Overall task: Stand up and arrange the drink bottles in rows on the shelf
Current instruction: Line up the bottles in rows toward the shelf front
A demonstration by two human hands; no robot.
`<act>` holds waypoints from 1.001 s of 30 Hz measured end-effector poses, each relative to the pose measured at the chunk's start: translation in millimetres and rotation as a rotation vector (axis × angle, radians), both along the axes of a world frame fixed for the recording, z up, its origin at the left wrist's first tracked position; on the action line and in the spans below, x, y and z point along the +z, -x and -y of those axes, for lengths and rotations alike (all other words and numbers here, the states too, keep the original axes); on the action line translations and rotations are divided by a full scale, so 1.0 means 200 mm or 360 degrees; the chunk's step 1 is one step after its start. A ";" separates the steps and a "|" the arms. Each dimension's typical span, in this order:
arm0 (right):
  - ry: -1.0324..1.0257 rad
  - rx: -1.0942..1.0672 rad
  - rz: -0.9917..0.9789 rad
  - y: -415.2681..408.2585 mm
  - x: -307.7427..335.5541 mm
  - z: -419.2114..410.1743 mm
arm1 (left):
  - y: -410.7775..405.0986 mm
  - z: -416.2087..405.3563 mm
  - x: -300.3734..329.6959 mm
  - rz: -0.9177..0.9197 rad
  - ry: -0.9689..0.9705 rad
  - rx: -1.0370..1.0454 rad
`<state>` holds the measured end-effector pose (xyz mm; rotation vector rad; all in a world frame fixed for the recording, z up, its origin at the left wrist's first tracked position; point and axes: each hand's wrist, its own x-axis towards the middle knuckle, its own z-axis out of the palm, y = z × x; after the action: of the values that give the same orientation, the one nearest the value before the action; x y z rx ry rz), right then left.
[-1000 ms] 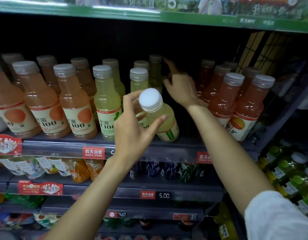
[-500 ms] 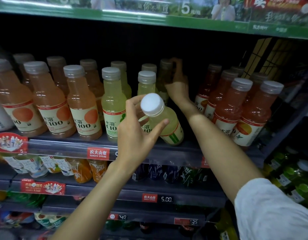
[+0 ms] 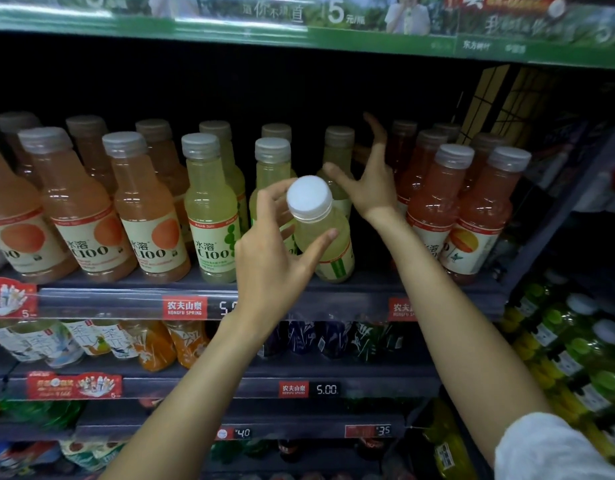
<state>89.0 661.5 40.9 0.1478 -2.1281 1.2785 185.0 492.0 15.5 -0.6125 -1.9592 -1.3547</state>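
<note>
Head view, the only one: we see the shelf [image 3: 132,293] across the middle of the frame, with orange bottles [image 3: 143,216] standing in rows at the left, pale green bottles [image 3: 209,216] at centre, and red bottles [image 3: 434,216] at the right; price strip [image 3: 184,307] along the shelf's front edge; further shelves of drinks in the lower part of the frame.

Left hand [image 3: 274,268], centre of frame: fingers and thumb curled round the shoulder of a green bottle with a white cap [image 3: 321,233]; that bottle leans toward the camera, its base at or just above the shelf's front edge, in the gap between the green and red rows.

Right hand [image 3: 371,181], just right of centre and deeper in: fingers spread apart, holding nothing; it is close beside the rear green bottle [image 3: 339,157], contact not clear.

Step in hand, as we judge it: seating the tilted bottle at the front of the green column; next move calls for tipping it upright, label forward, in line with the bottle behind; risk of nudging neighbours.
</note>
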 end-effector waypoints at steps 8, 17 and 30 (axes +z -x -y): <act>0.0238 0.0249 0.0550 -0.06 -0.04 -0.05 | 0.01 -0.02 0.03 0.0059 0.0053 0.0033; 0.0244 0.0197 0.0410 -0.11 -0.05 -0.05 | 0.14 -0.16 0.16 -0.0041 0.0544 0.0179; 0.0829 0.0202 0.0470 -0.11 -0.16 -0.03 | 0.17 -0.19 0.06 0.0046 0.0486 -0.0088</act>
<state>111.8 667.3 8.7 -0.1389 -1.9608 1.9863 150.1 529.3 27.1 -0.7976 -2.2076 -1.1082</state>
